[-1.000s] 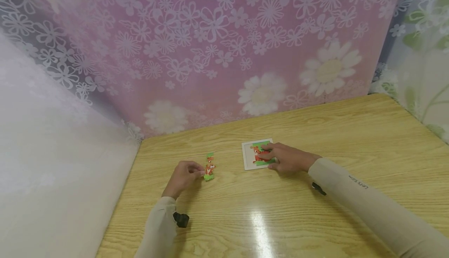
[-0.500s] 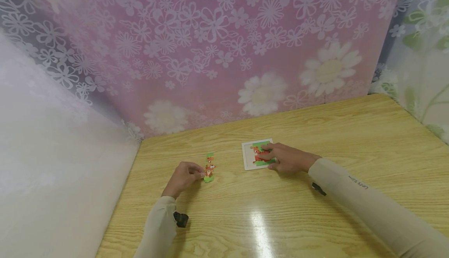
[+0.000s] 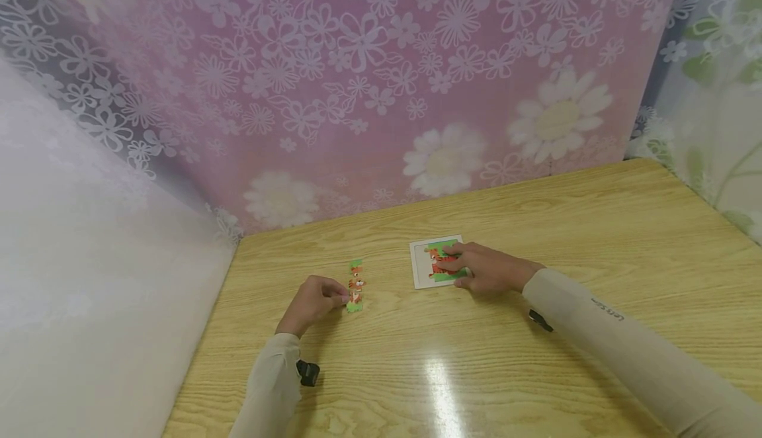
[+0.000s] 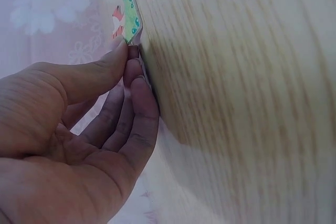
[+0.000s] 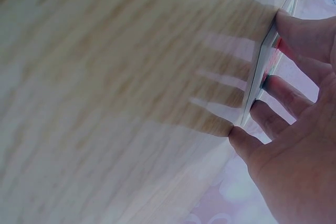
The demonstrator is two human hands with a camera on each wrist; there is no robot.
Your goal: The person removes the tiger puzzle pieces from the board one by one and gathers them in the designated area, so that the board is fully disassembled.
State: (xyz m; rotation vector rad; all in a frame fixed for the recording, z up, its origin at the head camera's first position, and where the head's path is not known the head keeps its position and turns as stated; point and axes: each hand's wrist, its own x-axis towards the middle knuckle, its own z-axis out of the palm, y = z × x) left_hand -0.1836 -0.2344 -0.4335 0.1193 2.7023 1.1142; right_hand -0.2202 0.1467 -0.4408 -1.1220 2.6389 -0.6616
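**Two hands at a tiger puzzle, pieces left, tray right**

Left hand [image 3: 312, 300] beside a short column of pieces [image 3: 355, 284]; thumb and fingertips brought together on the edge of the near piece [image 4: 131, 17], a light pinch, the other fingers bent in close to the wood; near piece green with blue drop-shaped marks in the left wrist view, orange figure next to the green; column lies on the table [image 3: 512, 365], left of the tray and well apart from it; joins between pieces too small to tell.

Right hand [image 3: 487, 270] over the tray [image 3: 421, 270]; fingers spread and mostly straight, resting on the picture, nothing gripped; thumb at the tray's near edge; tray flat, square, white-rimmed; orange-red striped figure on green fills its right part, partly under the fingers; pale bare base at its left.

Both sleeves [image 3: 619, 345] pale, dark lettering on the right one; a black device [image 3: 307, 373] at the left wrist, another below the right cuff; pink flowered backdrop [image 3: 357, 107] behind the table; bright glare streak on the near wood.
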